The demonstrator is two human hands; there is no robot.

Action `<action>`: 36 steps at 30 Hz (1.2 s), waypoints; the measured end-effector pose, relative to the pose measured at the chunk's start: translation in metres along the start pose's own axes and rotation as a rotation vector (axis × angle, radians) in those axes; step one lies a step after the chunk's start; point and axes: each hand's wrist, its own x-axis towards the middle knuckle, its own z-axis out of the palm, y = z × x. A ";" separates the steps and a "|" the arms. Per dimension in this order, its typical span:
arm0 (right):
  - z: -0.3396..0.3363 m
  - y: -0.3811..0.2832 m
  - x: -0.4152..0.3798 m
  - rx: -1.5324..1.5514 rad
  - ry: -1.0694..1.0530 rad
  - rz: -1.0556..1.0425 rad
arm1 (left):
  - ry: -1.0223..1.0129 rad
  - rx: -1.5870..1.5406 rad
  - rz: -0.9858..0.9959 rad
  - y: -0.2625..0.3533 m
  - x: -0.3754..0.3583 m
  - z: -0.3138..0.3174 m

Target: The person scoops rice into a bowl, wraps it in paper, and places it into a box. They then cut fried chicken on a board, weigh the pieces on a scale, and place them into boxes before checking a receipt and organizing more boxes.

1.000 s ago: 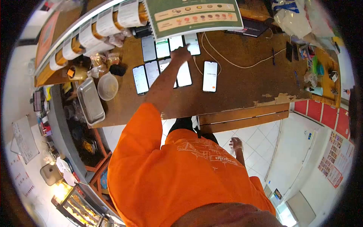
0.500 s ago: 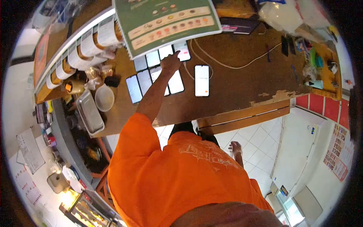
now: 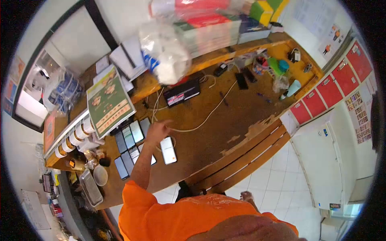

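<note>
My left hand point(image 3: 158, 131) hovers over the right end of a group of smartphones, its index finger stretched out and nothing held. Side by side in two rows lie several phones, among them a lit one point(image 3: 136, 131) at the back and a bluish one point(image 3: 121, 168) at the front left. My forearm covers part of the front row. Just right of the group, a separate phone point(image 3: 168, 151) shows a white screen with an orange spot. Low at my right side hangs my right hand point(image 3: 247, 196), fingers loosely bent and apart, beside the bench and away from the table.
A pale cable point(image 3: 209, 117) crosses the wooden table point(image 3: 209, 148). A green menu point(image 3: 110, 102) overhangs the phones' back edge. Behind stands a tablet point(image 3: 181, 93). A metal tray point(image 3: 91, 187) and a bowl point(image 3: 100, 176) sit at left. A slatted bench point(image 3: 241, 156) runs along the front.
My view has swung up and to the right, showing more of the shelf and red lockers. My left hand has lifted off the back right phone; my right hand still hangs low.
</note>
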 end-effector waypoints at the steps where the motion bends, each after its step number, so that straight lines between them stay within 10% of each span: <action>1: -0.015 -0.006 0.003 -0.015 0.006 -0.068 | 0.010 -0.194 0.164 0.040 0.008 -0.012; 4: -0.074 0.034 0.078 0.447 -0.017 0.063 | 0.183 -0.213 0.551 0.159 0.066 -0.063; 10: -0.162 0.082 0.064 0.744 0.350 0.098 | 0.468 -0.428 0.687 0.311 0.262 -0.052; 13: -0.186 0.126 0.010 -1.142 0.230 -0.233 | 0.371 -0.540 0.554 0.374 0.310 -0.003; 15: -0.194 0.127 0.003 -1.020 0.264 -0.254 | 0.119 -0.939 0.504 0.400 0.335 0.035; 27: -0.260 0.159 0.061 -0.014 0.463 -0.204 | 0.034 -1.056 0.276 0.341 0.306 0.049; 29: -0.308 0.077 0.089 -0.147 0.618 -0.500 | 0.025 -1.122 0.295 0.363 0.329 0.049; 30: -0.304 -0.047 0.028 0.373 0.579 -0.338 | 0.045 -1.045 0.313 0.383 0.331 0.045; 36: -0.390 -0.301 0.132 0.083 0.598 -0.812 | 0.429 -0.504 0.305 0.489 0.467 0.048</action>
